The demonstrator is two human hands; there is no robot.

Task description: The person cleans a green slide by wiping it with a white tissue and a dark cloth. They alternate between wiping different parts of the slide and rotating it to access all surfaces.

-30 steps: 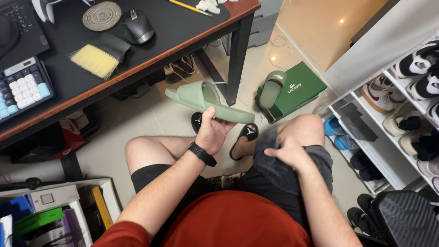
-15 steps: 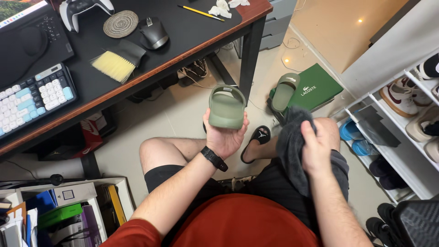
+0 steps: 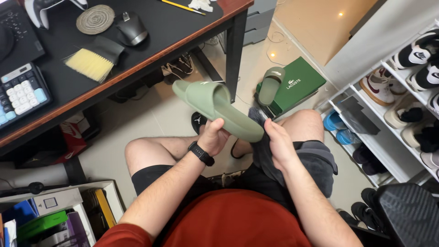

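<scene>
A green slide sandal (image 3: 215, 110) of smooth, matte foam with one wide strap is held above the knees, between the desk (image 3: 151, 50) and the person's lap. It is gripped at its near edge by the left hand (image 3: 212, 136), whose fingers are closed around the sole; a black watch is worn on that wrist. A dark grey cloth (image 3: 263, 151), soft and fuzzy like a towel, is held by the right hand (image 3: 280, 144) and pressed against the heel end of the sandal. The fingers of this hand are closed on the cloth, and the lower part of the cloth is draped over the right thigh.

A second green slide sandal (image 3: 270, 85) is seen standing on a green cardboard shoe box (image 3: 297, 87) on the floor. Two black slippers are worn on the feet, but both are mostly hidden behind the held sandal and the hands.

On the desk, one brush (image 3: 93, 59) with pale yellow bristles, one round woven coaster (image 3: 95, 19) and one dark computer mouse (image 3: 131, 28) are counted. The keyboard (image 3: 20, 93) is cut off by the left edge. The white shoe rack (image 3: 379, 132) on the right is only partly visible, so its pairs cannot be counted exactly.
</scene>
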